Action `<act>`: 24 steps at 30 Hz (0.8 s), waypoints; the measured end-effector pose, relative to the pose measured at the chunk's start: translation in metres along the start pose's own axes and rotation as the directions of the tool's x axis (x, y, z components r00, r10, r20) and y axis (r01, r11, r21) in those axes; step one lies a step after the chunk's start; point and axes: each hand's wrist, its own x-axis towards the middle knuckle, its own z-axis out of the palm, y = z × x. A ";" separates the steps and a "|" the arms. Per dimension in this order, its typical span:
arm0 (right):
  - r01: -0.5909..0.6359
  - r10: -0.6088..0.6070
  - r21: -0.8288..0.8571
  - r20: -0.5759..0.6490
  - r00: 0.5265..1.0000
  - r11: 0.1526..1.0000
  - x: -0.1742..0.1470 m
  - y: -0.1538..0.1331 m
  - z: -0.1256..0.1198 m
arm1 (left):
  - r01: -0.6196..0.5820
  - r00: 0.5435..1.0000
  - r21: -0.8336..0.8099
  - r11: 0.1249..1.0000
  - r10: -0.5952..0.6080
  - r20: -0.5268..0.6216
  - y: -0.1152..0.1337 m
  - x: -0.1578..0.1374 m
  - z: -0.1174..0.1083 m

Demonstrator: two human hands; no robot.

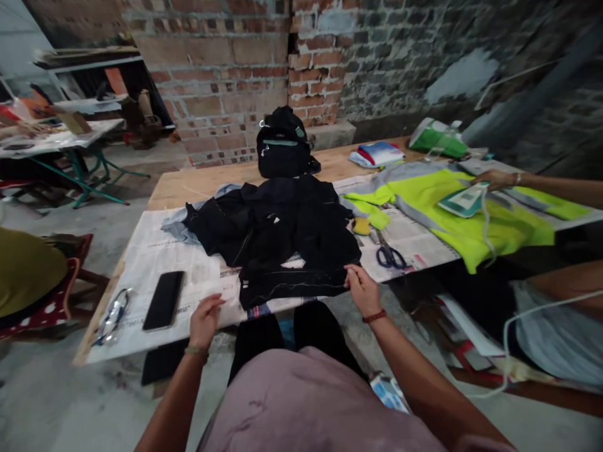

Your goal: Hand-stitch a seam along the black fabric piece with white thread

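A black garment (301, 220) lies bunched on the newspaper-covered table in front of me, its front band stretched along the table's near edge. My right hand (362, 292) pinches the right end of that band between thumb and fingertips. My left hand (205, 320) hovers just left of the band, apart from it, its fingers drawn together. Anything between those fingertips is too small to make out. Light stitching or thread shows as a pale line along the band. Beside the garment on the right lie dark-handled scissors (390, 256) and a small yellow object (361, 226).
A black phone (163, 300) and eyeglasses (113, 314) lie at the left. A black backpack (282, 144) stands behind the garment. To the right, a co-worker's hand (494, 180) holds an iron (464, 199) on a yellow-green garment (438, 188); its white cord hangs down.
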 end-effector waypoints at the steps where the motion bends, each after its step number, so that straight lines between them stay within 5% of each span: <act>1: -0.052 0.051 0.035 0.014 0.999 0.998 -0.009 0.005 -0.003 | 0.022 1.000 0.012 1.000 -0.022 -0.011 -0.009 -0.011 -0.005; 4: -0.159 0.154 0.103 0.053 0.987 0.982 -0.024 0.004 -0.012 | 0.059 0.998 0.029 0.998 -0.059 -0.024 -0.017 -0.028 -0.012; 8: -0.207 0.185 0.194 0.124 0.975 0.959 -0.043 -0.020 -0.006 | 0.036 0.999 0.012 0.999 -0.036 0.002 0.003 -0.031 0.001; 11: -0.200 0.130 0.221 0.295 0.947 0.954 -0.068 -0.043 0.012 | -0.044 0.996 -0.010 0.999 0.045 0.079 0.026 -0.037 0.023; 13: -0.183 0.071 0.204 0.459 0.885 0.962 -0.086 -0.057 0.024 | -0.105 0.977 -0.020 0.994 0.107 0.187 0.042 -0.047 0.037; 17: -0.029 -0.160 0.247 0.706 0.690 0.969 -0.107 -0.075 0.038 | -0.146 0.886 -0.126 0.981 0.187 0.425 0.069 -0.070 0.060; 19: -0.008 -0.216 0.287 0.737 0.640 0.958 -0.109 -0.078 0.040 | -0.100 0.809 -0.202 0.974 0.198 0.554 0.077 -0.078 0.065; 22: -0.111 -0.141 0.297 0.708 0.692 0.948 -0.107 -0.075 0.042 | 0.032 0.685 -0.268 0.963 0.174 0.707 0.080 -0.083 0.066; 24: -0.095 -0.135 0.295 0.670 0.730 0.951 -0.105 -0.071 0.044 | 0.170 0.660 -0.277 0.946 0.099 0.744 0.079 -0.083 0.065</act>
